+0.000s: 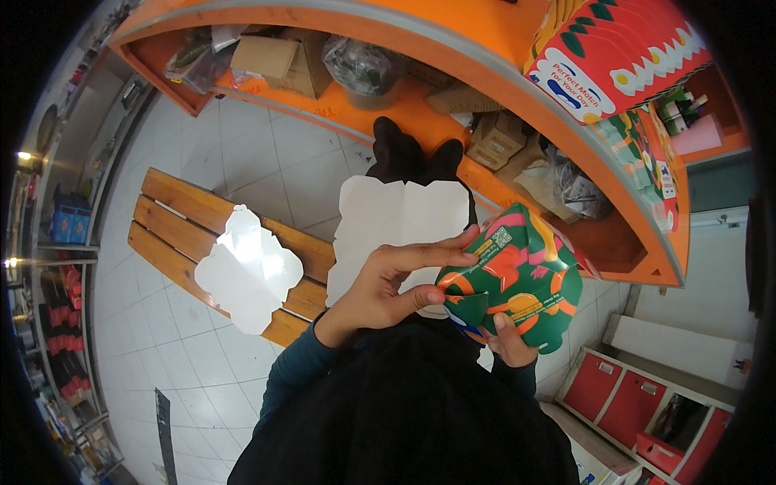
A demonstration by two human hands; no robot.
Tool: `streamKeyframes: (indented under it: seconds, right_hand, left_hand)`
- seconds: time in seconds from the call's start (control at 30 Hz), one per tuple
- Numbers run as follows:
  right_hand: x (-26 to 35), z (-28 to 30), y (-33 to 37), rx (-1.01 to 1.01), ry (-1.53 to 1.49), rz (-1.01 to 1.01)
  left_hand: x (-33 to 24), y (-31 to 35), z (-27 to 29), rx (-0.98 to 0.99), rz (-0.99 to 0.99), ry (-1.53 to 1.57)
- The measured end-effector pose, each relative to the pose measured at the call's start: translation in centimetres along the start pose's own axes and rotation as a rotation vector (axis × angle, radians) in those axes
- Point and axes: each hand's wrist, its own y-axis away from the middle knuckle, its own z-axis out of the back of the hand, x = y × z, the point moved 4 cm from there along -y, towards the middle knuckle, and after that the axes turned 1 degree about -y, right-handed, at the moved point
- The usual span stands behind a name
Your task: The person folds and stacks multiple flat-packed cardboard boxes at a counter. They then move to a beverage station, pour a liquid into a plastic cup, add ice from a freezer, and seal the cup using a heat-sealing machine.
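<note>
Head view: here we are, green patterned carton (529,279) up between two bare hands, just right of a big white card (364,214).
Right hand (511,343): thumb on top at the lower edge, clasping the carton, with the fingers mostly hidden underneath.
Left hand (388,283): thumb and fingertips at the carton's left edge, spaced apart; whether they pinch, I cannot tell.
Small flap (469,307): looks the touchy spot, by the left thumb; pushing too hard could crease or tear it.
Carton: if the right thumb slackens, it could twist or spring open.
Big white card: partly under the left hand, so a nudge might slide it away.
Wooden bench (170,194): another white card (242,275) lies there, well apart.
</note>
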Motion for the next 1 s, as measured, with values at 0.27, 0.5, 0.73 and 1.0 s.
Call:
streamKeyframes:
  seconds: [0.27, 0.5, 0.73, 1.0]
  right_hand:
    - [0.0, -0.2, 2.1, 0.044, 0.212, 0.11]
    - [0.5, -0.2, 3.5, 0.075, 0.38, 0.308]
    - [0.7, 0.7, 0.6, 0.065, -0.099, 0.145]
    - [0.7, -0.6, -3.4, -0.001, -0.753, -0.049]
  left_hand:
    - [0.3, 1.3, -1.9, -0.113, 0.098, 0.331]
    - [0.6, 1.9, -2.2, -0.19, 0.106, 0.246]
    - [1.4, 1.1, -1.2, -0.137, -0.057, 0.165]
    - [-3.1, -0.6, -0.1, 0.034, -0.348, -0.683]
